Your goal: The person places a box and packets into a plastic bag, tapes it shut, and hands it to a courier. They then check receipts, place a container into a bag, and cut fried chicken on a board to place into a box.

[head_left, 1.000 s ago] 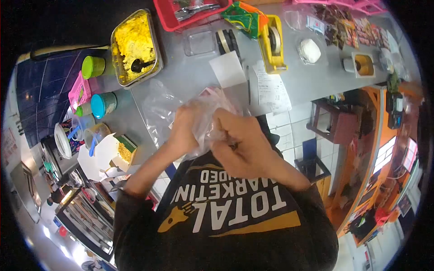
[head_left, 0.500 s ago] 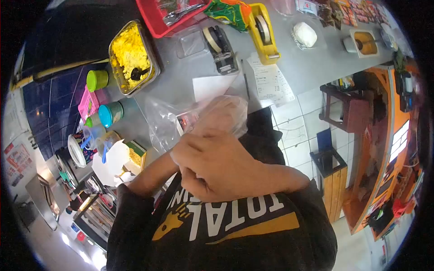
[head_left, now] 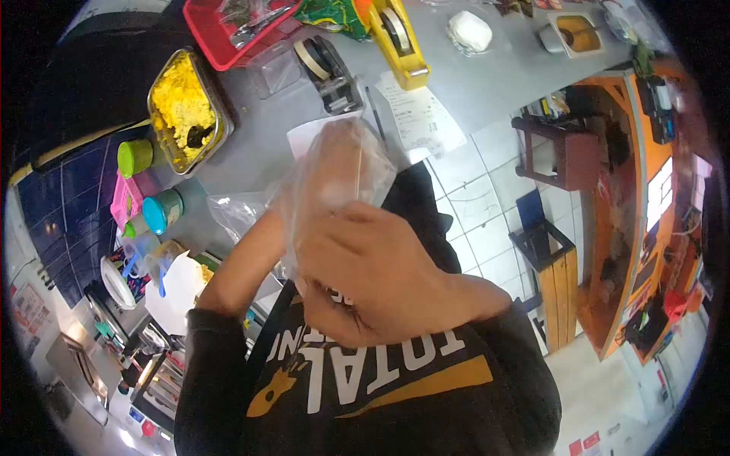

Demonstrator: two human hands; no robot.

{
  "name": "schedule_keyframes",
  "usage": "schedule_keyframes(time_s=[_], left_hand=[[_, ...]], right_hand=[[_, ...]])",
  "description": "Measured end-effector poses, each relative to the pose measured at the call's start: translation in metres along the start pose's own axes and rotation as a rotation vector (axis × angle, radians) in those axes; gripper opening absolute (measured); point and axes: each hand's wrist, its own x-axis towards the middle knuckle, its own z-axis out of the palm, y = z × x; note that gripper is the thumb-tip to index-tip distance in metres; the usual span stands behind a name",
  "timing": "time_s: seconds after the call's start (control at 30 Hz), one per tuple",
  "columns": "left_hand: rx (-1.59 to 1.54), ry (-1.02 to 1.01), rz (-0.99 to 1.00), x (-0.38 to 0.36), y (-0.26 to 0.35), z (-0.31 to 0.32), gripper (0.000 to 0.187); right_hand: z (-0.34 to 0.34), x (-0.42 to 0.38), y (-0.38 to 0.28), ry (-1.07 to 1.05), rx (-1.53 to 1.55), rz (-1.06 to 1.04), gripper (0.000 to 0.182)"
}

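Note:
My left hand (head_left: 341,156) is inside a thin clear plastic bag (head_left: 374,161), which covers it from the fingertips to past the wrist. Through the hazy plastic its finger outlines are blurred, so I cannot tell how far they are bent. Across the left wrist lies my right hand (head_left: 361,270), bare, its fingers closed on the gathered plastic near the bag's mouth. Both hands are in front of my black printed shirt (head_left: 380,387), at the counter edge. Another piece of clear plastic (head_left: 234,220) lies left of my left forearm.
On the grey counter (head_left: 487,91) are a tray of yellow food (head_left: 182,102), a black tape dispenser (head_left: 334,80), a yellow tape dispenser (head_left: 403,49), a printed receipt (head_left: 418,118) and a red basket (head_left: 213,42). Green (head_left: 135,157) and teal (head_left: 162,211) tubs stand at left.
My left hand has moved up and left in view, deeper into the plastic, which now reaches farther down the wrist. My right hand still grips there. The whole view has shifted slightly.

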Motion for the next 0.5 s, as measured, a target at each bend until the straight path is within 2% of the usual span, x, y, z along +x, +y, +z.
schedule_keyframes(time_s=[0.17,0.27,0.3,0.5], left_hand=[[-0.063,0.067,-0.042,-0.025,0.021,-0.02,0.025],[-0.373,0.017,-0.16,-0.029,0.014,-0.006,0.031],[-0.391,0.018,-0.162,-0.029,0.012,-0.002,0.031],[-0.229,0.093,-0.068,-0.046,0.012,0.003,0.033]], right_hand=[[0.005,-0.002,-0.009,0.068,0.006,0.152,0.025],[0.025,-0.009,-0.013,0.095,0.009,0.063,0.025],[0.025,-0.011,-0.016,0.076,0.045,0.068,0.024],[0.013,-0.017,-0.01,0.16,0.006,0.14,0.026]])
